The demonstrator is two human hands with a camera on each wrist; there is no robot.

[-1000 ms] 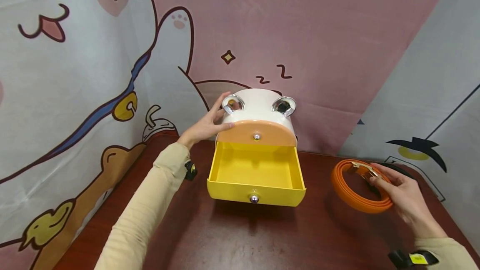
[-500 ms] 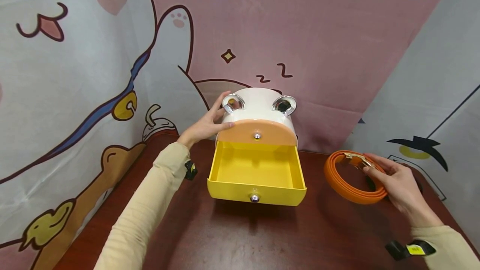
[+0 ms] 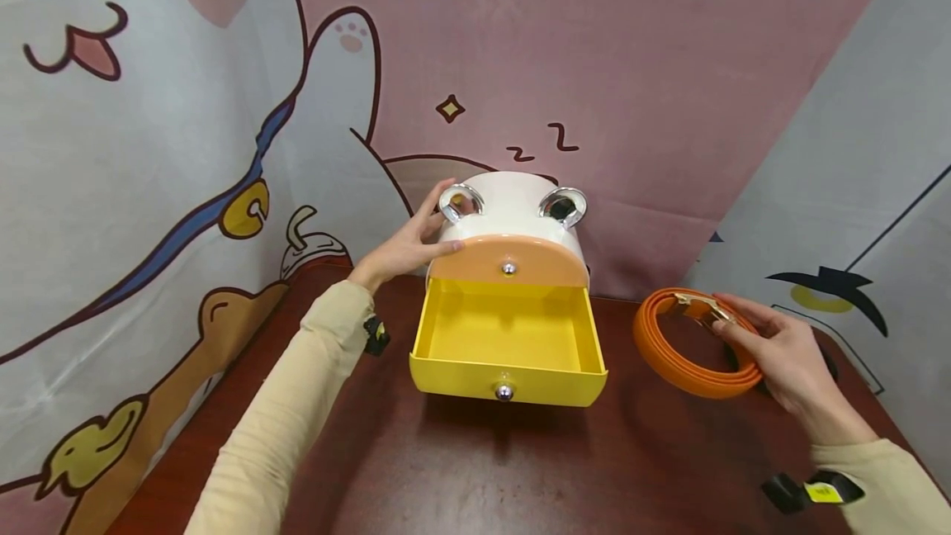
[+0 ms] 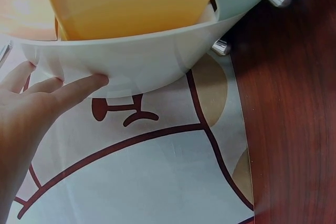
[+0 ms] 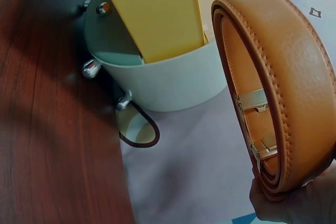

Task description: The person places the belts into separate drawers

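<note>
1. Because the right hand [image 3: 791,362] is to the right of the yellow drawer [image 3: 461,380] and well apart from it, it has room to work; its thumb and fingers are closed in a pinch on one edge of the orange belt [image 3: 661,357].
2. From that hand, the orange belt reaches out toward the yellow drawer, lying between the two without touching the drawer. It is rolled into a tilted ring and seems lifted off the tabletop [image 3: 475,477], with the metal buckle [image 3: 719,314] close by the thumb.
3. Since only one side of the ring is pinched, good handling probably calls for a firm grip near the buckle, so that the layers do not slip or spring loose. A slow, level carry would likely help the ring clear the yellow drawer's side wall.
4. The yellow drawer itself is pulled well out, its inside exposed, below the closed peach drawer [image 3: 475,262].
5. Above and behind the yellow drawer's left side, the left hand [image 3: 404,250] is spread, not clenched, bracing the white cabinet [image 3: 513,196] with its thumb at the front and fingertips against the shell. Light, even pressure should suffice; pushing hard could tip or slide the cabinet.
6. Beyond the yellow drawer and the cabinet, the printed backdrop [image 3: 631,64] rises.
</note>
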